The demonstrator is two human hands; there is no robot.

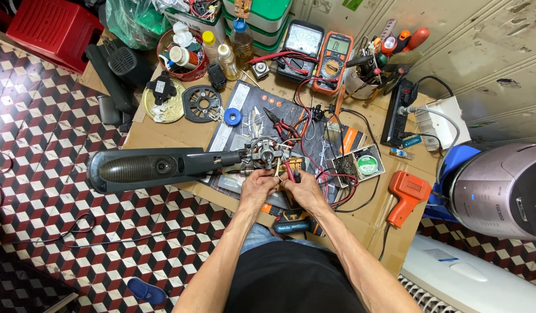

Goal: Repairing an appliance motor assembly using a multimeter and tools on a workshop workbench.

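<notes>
A long dark grey fan housing (141, 168) lies across the cardboard-covered bench, with its bare electric motor (264, 153) at the right end. My left hand (257, 188) sits just below the motor, fingers pinched on its wires. My right hand (303, 190) is beside it, closed on a red-tipped probe (289, 172) that points up at the motor. Red and black leads (331, 185) trail off to the right.
An orange digital meter (334, 55) and a dark analog meter (301, 40) stand at the back. Red pliers (282, 125), a blue tape roll (232, 117), a solder tin (367, 164), an orange soldering gun (405, 196), a power strip (397, 113) and bottles surround the work.
</notes>
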